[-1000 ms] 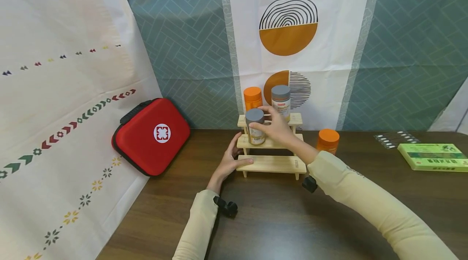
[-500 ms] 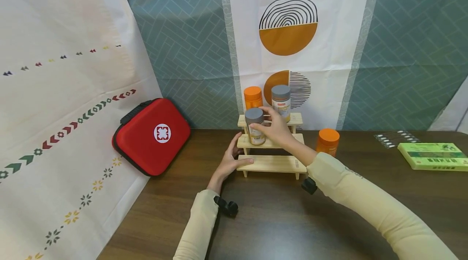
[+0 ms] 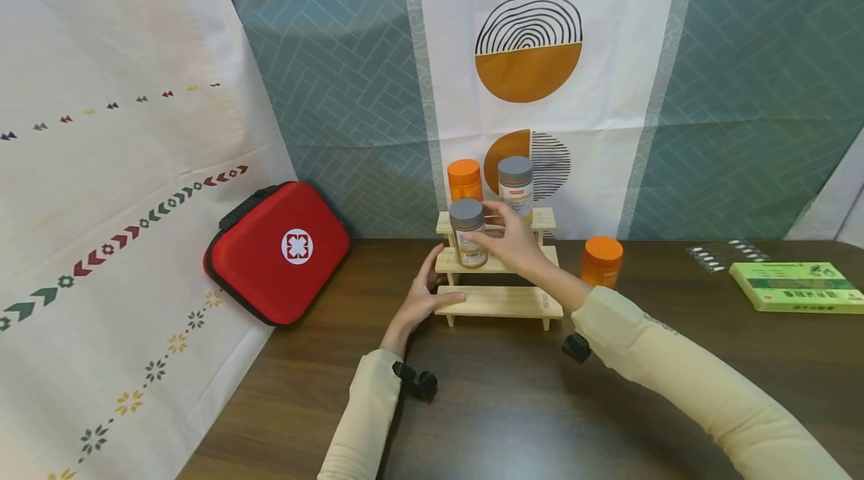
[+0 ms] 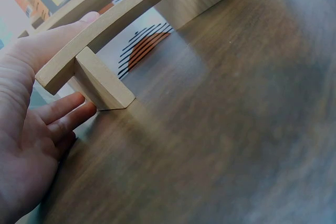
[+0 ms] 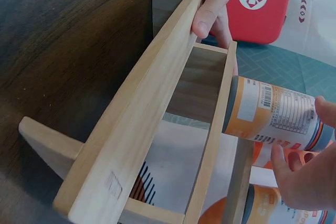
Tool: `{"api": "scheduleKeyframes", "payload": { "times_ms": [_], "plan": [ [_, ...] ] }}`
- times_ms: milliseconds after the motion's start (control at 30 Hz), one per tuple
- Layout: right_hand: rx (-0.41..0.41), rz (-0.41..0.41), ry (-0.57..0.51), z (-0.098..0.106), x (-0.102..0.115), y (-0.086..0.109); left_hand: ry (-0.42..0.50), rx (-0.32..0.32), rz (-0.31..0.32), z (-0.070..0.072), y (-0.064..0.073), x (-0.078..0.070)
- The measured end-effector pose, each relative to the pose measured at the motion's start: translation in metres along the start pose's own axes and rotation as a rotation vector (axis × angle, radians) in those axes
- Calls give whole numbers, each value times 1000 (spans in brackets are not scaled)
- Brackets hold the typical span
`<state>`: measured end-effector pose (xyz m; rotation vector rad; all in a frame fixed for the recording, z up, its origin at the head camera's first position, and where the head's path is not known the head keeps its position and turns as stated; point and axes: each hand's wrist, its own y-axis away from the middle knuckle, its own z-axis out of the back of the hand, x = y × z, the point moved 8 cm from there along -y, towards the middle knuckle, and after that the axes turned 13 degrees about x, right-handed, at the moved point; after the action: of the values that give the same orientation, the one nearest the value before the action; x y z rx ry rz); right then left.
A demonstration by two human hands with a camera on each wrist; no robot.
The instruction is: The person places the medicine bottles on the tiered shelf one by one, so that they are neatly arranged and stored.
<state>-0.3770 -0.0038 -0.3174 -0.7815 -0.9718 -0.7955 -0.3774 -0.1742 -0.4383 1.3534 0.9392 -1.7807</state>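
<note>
A three-step wooden display stand [image 3: 499,302] stands on the table. My left hand [image 3: 420,304] grips its left end, thumb over the lowest step and the other fingers below and behind. In the left wrist view the fingertips [image 4: 73,109] lie by the stand's leg. A grey-lidded jar [image 3: 470,240] stands upright at the left of the middle step. My right hand [image 3: 516,244] is around its right side with spread, loosely bent fingers, the thumb in front. On the top step are an orange jar [image 3: 464,174] and another grey-lidded jar [image 3: 516,184].
An orange-lidded jar [image 3: 602,261] stands on the table right of the stand, partly behind the right forearm. Farther right lie a green box [image 3: 796,287] and a clear pack of swabs [image 3: 725,255]. A red first-aid case [image 3: 280,251] leans at the left.
My right hand has shifted slightly right against the grey-lidded jar, its thumb covering less of it. The jar stays on the middle step. My left hand keeps its hold; the view shifts a little.
</note>
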Motion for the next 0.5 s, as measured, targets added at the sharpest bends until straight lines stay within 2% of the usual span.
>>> {"api": "scheduleKeyframes", "payload": {
  "times_ms": [267,500],
  "plan": [
    [-22,-30,25,13,-3,14,-40,-20,-18,2,1,2],
    [-33,-30,63,34,-8,31,-52,-29,-4,2,1,3]
  ]
}}
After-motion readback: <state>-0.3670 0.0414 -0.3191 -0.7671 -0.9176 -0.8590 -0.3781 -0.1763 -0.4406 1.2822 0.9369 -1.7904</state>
